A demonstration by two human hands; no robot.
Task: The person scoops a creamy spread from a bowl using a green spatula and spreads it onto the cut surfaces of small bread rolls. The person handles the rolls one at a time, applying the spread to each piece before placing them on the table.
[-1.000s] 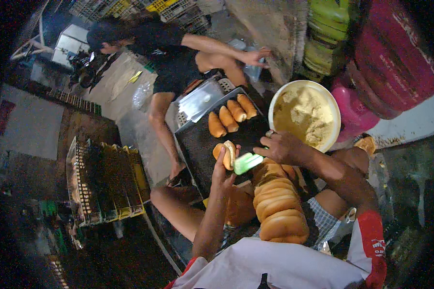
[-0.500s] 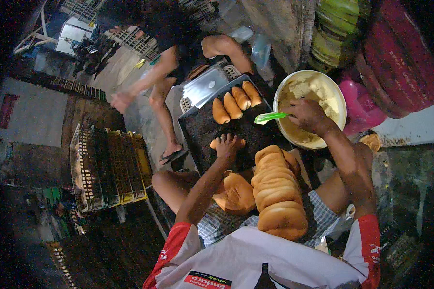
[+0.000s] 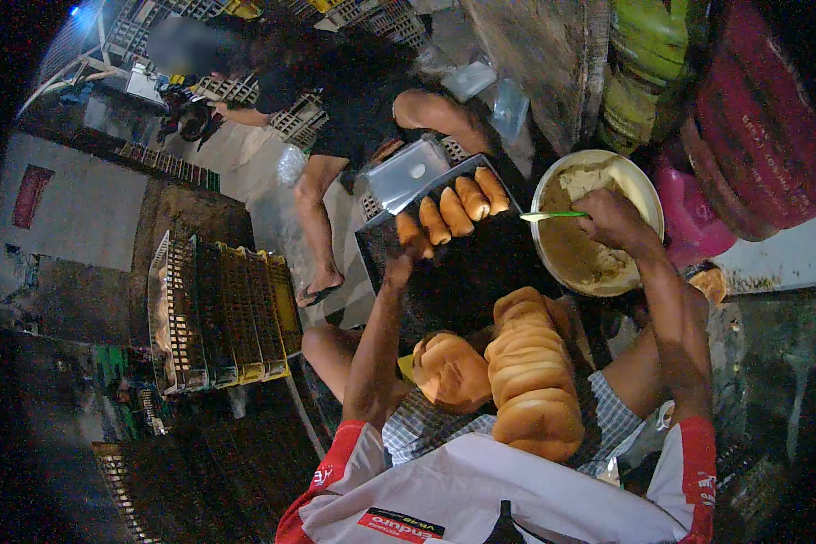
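My left hand (image 3: 403,260) grips the near end of a browned bread roll (image 3: 413,234), at the left end of a row of several rolls (image 3: 456,210) on a dark tray (image 3: 458,281). In my right hand (image 3: 610,218) is a spreader with a green handle (image 3: 564,214). Its pale, coated blade points left, above the rim of a white bucket (image 3: 659,195). Pale yellow cream (image 3: 589,181) fills part of the bucket. By my lap, a stack of soft buns (image 3: 532,367) stands beside another flat bun (image 3: 451,372).
Another person (image 3: 335,118) sits beyond the tray, near clear plastic boxes (image 3: 408,174). Stacked plastic crates (image 3: 227,313) stand at the left. Behind the bucket are a pink bag-like object (image 3: 694,213), a maroon drum (image 3: 752,127) and green gas cylinders (image 3: 642,77).
My left hand has carried a roll from the tray's middle to the left end of the row. The spreader has turned more level. The other person's arm has swung away.
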